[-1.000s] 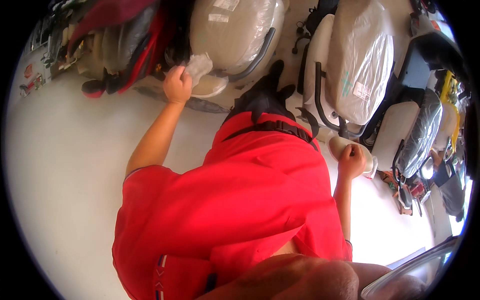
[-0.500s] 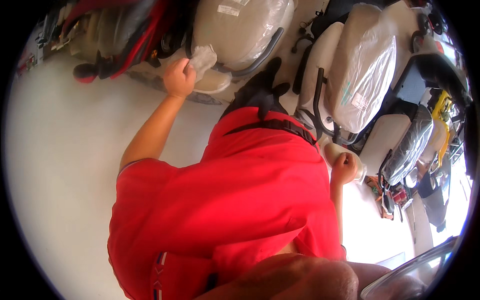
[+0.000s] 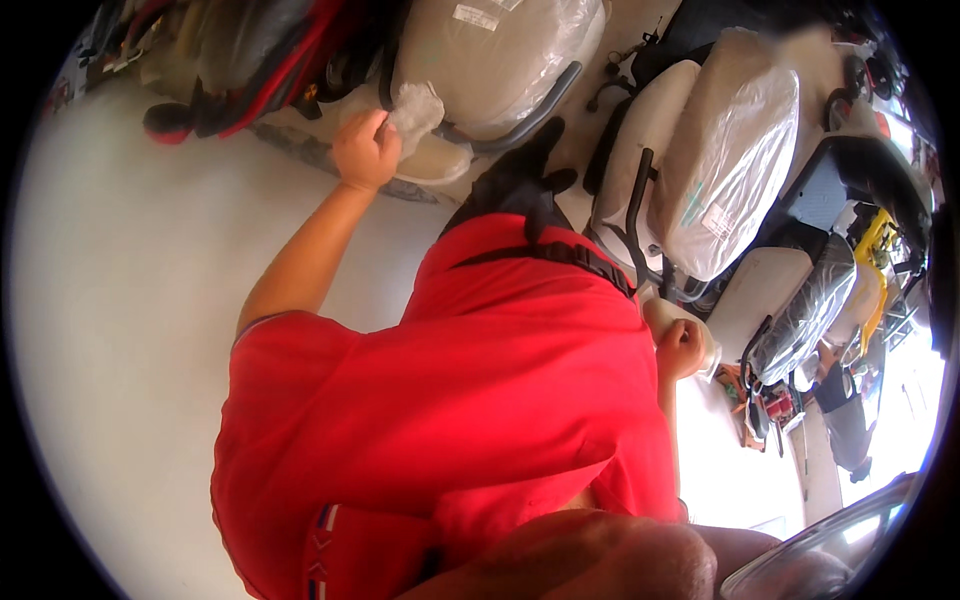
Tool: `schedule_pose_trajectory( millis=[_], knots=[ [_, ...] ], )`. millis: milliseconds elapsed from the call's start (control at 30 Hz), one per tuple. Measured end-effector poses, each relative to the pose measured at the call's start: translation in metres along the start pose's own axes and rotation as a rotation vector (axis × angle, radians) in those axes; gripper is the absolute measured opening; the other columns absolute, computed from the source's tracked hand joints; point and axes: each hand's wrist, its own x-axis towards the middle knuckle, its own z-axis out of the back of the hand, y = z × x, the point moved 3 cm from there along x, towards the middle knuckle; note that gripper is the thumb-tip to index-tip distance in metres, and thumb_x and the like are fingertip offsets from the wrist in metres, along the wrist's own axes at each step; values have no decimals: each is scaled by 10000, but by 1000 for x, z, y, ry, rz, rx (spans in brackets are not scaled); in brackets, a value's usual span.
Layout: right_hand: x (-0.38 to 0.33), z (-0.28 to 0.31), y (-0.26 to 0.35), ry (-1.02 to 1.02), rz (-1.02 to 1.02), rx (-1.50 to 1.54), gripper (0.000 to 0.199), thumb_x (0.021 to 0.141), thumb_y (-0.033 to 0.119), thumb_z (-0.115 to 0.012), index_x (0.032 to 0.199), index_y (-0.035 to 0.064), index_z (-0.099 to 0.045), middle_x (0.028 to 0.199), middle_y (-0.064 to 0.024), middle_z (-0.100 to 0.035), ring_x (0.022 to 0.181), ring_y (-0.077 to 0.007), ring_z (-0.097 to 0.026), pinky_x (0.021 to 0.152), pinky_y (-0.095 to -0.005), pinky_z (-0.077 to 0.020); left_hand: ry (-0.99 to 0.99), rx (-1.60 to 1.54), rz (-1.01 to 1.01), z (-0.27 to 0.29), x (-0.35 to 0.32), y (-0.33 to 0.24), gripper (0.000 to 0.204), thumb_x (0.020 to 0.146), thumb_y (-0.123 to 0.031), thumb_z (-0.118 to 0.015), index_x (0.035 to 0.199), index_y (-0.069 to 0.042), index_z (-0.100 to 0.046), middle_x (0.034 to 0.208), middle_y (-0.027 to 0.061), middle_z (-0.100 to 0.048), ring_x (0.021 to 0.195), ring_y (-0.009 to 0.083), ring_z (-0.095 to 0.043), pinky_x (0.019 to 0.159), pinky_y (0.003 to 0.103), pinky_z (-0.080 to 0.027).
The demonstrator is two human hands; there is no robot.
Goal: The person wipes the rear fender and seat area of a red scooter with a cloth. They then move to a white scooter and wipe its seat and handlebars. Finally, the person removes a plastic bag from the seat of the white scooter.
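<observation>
On the left, the left hand (image 3: 366,150) gripped a crumpled pale cloth (image 3: 416,112); the seat (image 3: 500,70) beyond remained plastic-wrapped. The right hand (image 3: 682,350) was curled, any contents hidden.

The one head-worn view looks steeply down, wide and fisheye-bent, with the red shirt (image 3: 480,370) close below and the floor (image 3: 150,300) farther off; the glaring right rim seems too washed-out to judge.
</observation>
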Motion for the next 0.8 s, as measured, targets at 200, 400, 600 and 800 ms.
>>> schedule_pose_trajectory(
  millis=[200, 400, 600, 800],
  knots=[
    [1, 2, 5, 19, 25, 43, 140, 807, 147, -574, 772, 44, -662, 732, -115, -635, 632, -322, -599, 568, -427, -437, -47, -6, -36, 2, 1, -1, 147, 731, -112, -603, 846, -22, -616, 797, 149, -627, 752, 366, -581, 663, 430, -465],
    [1, 2, 3, 37, 25, 68, 132, 802, 151, -576, 761, 58, -659, 737, -104, -640, 657, -320, -611, 584, -424, -450, -39, 1, -23, 2, -2, 0, 166, 735, -103, -600, 867, -9, -637, 836, 163, -647, 785, 370, -599, 697, 423, -483],
    [-1, 1, -1, 43, 4, 57, 121, 795, 156, -578, 754, 75, -658, 768, -86, -650, 702, -316, -618, 624, -427, -463, -52, -2, -89, 0, -4, 3, 174, 785, -97, -581, 919, 8, -619, 864, 174, -635, 799, 380, -598, 713, 421, -475],
    [-4, 3, 6, -5, 71, 39, 89, 776, 137, -581, 738, 80, -637, 768, -74, -639, 726, -316, -602, 655, -413, -454, 40, 49, -71, 2, -2, 5, 182, 807, -120, -569, 929, 5, -619, 876, 180, -633, 821, 391, -600, 732, 430, -475]
  ],
)
